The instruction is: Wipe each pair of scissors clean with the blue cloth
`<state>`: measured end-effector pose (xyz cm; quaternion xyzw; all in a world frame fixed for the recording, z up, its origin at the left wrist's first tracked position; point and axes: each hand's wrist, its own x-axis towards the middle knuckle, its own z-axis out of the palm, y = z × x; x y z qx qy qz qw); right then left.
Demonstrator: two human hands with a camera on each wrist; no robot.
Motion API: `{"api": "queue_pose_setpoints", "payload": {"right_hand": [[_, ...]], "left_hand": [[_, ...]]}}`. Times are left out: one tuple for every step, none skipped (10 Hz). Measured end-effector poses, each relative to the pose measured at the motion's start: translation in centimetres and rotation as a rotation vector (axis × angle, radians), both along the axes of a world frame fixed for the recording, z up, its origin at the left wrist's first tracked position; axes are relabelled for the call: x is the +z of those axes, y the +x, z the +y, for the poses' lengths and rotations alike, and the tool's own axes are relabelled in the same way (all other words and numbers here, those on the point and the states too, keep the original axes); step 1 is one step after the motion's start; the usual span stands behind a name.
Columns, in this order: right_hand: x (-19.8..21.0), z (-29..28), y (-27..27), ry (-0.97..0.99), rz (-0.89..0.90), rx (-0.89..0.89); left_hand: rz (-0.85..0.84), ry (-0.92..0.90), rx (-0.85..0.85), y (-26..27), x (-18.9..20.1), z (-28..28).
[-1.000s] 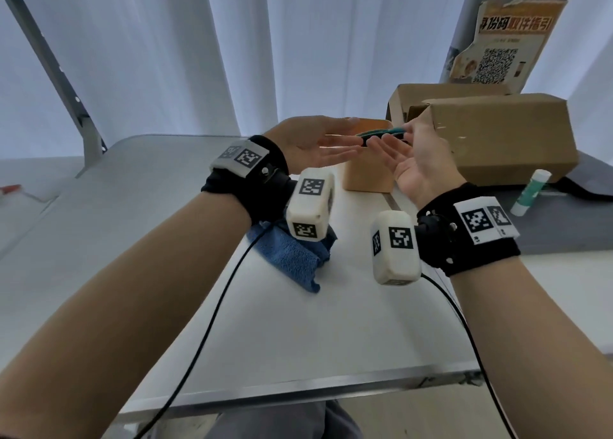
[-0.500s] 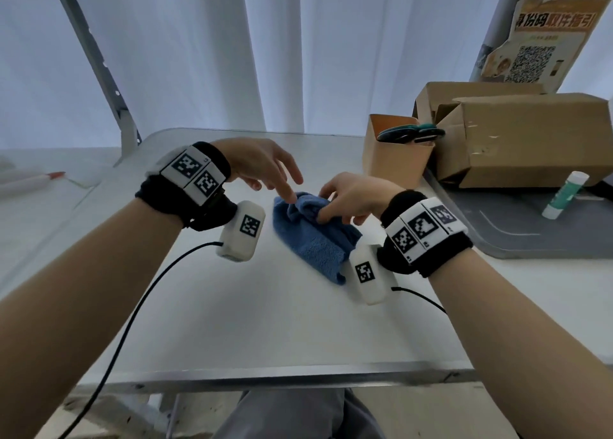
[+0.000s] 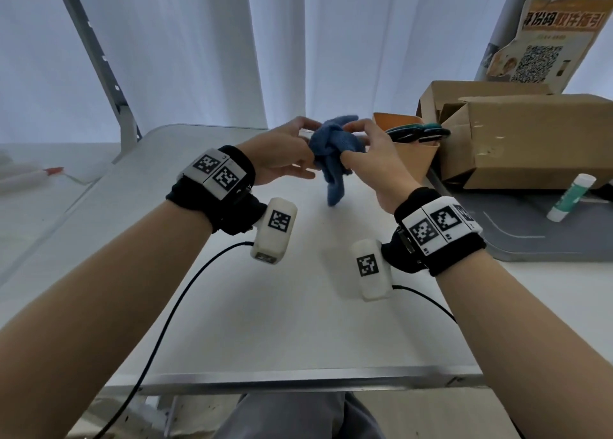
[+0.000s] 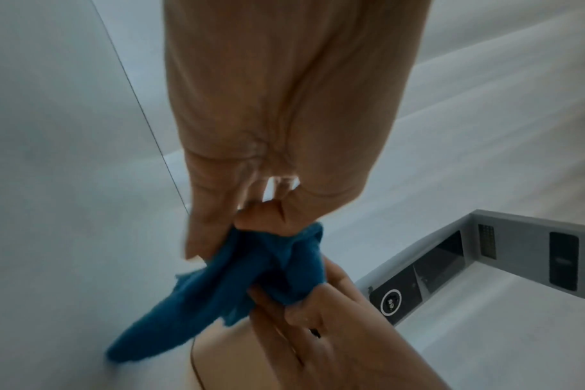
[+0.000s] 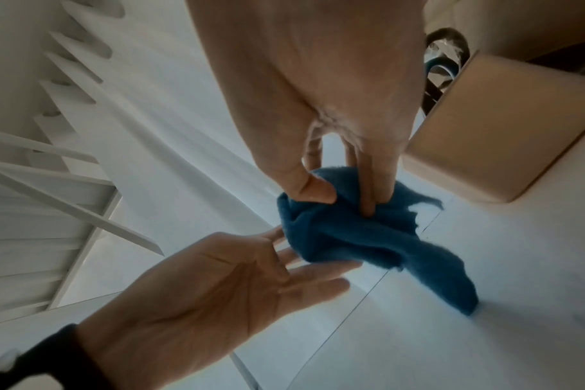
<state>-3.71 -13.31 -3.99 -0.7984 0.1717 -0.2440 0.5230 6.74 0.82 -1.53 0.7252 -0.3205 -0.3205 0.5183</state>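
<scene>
The blue cloth is pinched by the right hand and steadied by the left hand, apparently being readied; scissors wait in the cardboard holder beyond the right hand.

Left hand pinching blue cloth, right hand gripping it too

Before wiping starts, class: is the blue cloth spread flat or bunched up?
Bunched up: the blue cloth is gathered between both hands, one end dangling toward the table.
</scene>
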Motion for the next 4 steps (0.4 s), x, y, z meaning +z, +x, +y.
{"api": "queue_pose_setpoints", "payload": {"right_hand": [[0.2, -0.8, -0.2, -0.04, 0.125, 0.021], [-0.3, -0.9, -0.7, -0.212, 0.44, 0.119], [-1.1, -0.7, -0.7, -0.342, 0.574, 0.147], [-1.2, -0.7, -0.4, -0.304, 0.479, 0.069]], "left_hand": [[-0.082, 0.147, -0.018, 0.0, -0.4, -1.0], [-0.148, 0.317, -0.038, -0.2, -1.8, -1.8], [-0.123, 0.333, 0.001, -0.2, -3.0, -2.3], [-0.111, 0.237, 0.103, 0.3, -3.3, -2.4]]}}
